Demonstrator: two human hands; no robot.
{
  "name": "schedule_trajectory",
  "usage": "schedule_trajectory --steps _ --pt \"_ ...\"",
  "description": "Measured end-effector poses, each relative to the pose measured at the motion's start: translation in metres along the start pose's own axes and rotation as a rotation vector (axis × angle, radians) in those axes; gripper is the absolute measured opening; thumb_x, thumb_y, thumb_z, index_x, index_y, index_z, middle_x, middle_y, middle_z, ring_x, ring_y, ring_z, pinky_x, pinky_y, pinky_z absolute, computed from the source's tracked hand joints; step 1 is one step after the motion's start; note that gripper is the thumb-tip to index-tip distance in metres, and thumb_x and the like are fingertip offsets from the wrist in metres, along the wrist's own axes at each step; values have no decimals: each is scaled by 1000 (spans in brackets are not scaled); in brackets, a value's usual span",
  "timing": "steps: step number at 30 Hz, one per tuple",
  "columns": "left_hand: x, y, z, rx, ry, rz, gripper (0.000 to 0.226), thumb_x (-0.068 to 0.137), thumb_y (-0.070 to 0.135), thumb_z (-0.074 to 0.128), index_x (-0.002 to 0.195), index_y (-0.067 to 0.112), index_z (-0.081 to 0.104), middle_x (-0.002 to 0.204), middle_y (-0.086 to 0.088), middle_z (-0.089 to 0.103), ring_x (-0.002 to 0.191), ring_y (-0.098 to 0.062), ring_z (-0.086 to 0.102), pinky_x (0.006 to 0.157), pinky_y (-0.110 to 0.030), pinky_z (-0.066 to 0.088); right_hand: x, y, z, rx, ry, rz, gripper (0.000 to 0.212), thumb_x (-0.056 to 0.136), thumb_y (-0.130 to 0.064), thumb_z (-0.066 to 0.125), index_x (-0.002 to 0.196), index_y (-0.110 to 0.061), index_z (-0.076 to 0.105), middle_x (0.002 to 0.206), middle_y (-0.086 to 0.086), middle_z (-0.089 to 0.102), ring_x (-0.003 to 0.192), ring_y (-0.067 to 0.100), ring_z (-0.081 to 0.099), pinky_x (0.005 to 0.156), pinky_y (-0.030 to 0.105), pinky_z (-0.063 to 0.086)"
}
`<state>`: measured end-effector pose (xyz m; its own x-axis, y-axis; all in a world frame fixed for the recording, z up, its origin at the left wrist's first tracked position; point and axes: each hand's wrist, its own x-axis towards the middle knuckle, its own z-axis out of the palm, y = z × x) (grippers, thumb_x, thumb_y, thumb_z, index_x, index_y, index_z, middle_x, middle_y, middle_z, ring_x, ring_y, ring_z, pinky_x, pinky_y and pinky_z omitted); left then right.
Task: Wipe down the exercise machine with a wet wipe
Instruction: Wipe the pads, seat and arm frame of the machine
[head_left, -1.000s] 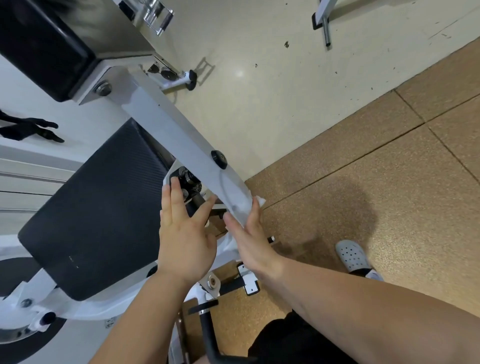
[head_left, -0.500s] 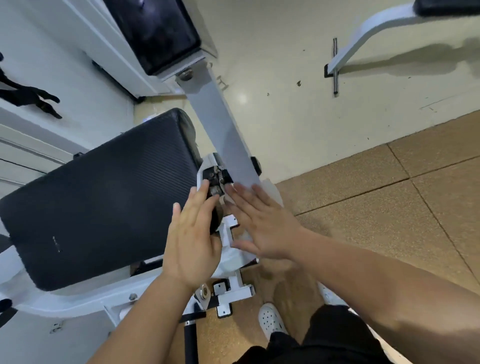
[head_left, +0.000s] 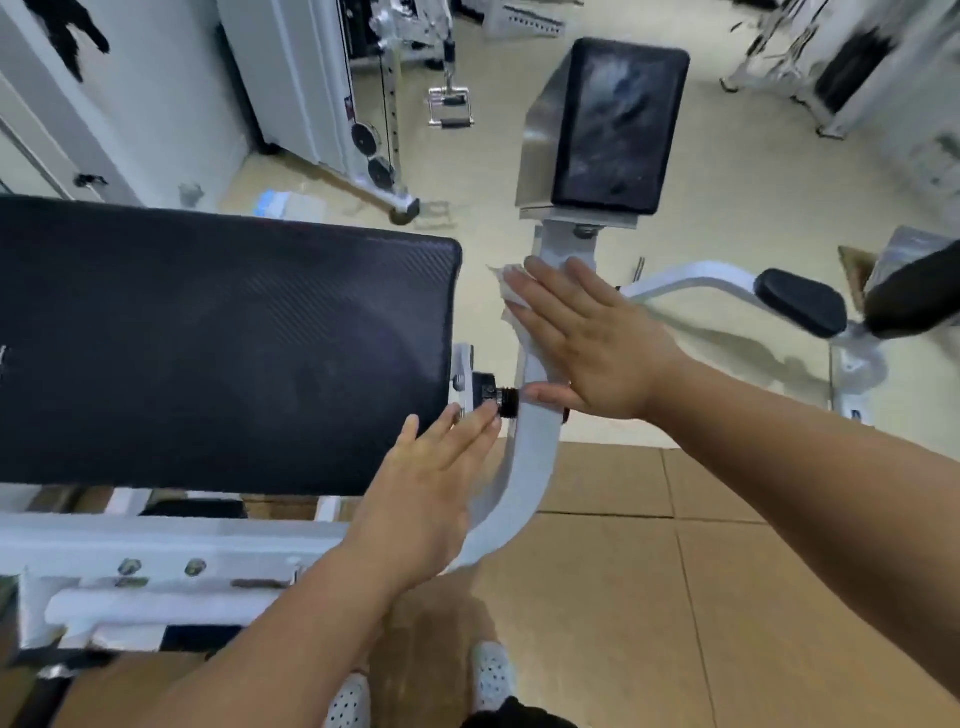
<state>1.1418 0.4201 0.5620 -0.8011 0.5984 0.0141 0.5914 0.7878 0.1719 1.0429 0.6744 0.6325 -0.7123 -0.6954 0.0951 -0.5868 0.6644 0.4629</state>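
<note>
Pressing the wet wipe (head_left: 506, 288) flat under the spread right hand (head_left: 597, 343) onto the white frame arm (head_left: 535, 457). Resting the left hand (head_left: 421, 499), straight and empty, by the black knob (head_left: 501, 400) just beside the right thumb. Best to keep even palm pressure and follow the curve.

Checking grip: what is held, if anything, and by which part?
Nothing gripped: the right hand presses the wet wipe flat against the frame arm; left hand empty.

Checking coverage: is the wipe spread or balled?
Spread: white wet wipe lies flat under the right hand on the white metal arm.
</note>
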Motion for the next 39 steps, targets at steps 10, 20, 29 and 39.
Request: schedule_trajectory --steps 10,20,29,39 --pt "2 -8 20 -82 40 49 96 85 27 58 159 24 -3 167 14 -8 156 -25 12 125 -51 9 -2 -15 -25 -158 -116 -57 90 102 -69 23 149 5 45 169 20 17 155 37 19 125 54 19" --pt "4 -12 21 -81 109 74 77 79 29 31 155 18 36 163 7 29 148 -27 37 120 -50 14 -24 -30 -20 -146 -217 -229 88 101 -70 26 153 -1 43 157 24 43 152 40 29 127 53 17" --pt "5 -17 18 -118 66 98 80 74 26 36 154 19 30 159 8 39 144 -27 43 118 -50 21 47 1 -47 -358 -414 -48 107 92 -83 18 131 8 59 135 28 56 139 46 38 127 54 3" --pt "3 -16 8 -257 35 74 83 98 23 40 159 30 -16 155 20 -34 154 -18 -22 111 -37 -34 29 -7 -41 -279 -398 -140 99 97 -77 20 132 6 61 135 25 62 139 42 46 126 50 9"
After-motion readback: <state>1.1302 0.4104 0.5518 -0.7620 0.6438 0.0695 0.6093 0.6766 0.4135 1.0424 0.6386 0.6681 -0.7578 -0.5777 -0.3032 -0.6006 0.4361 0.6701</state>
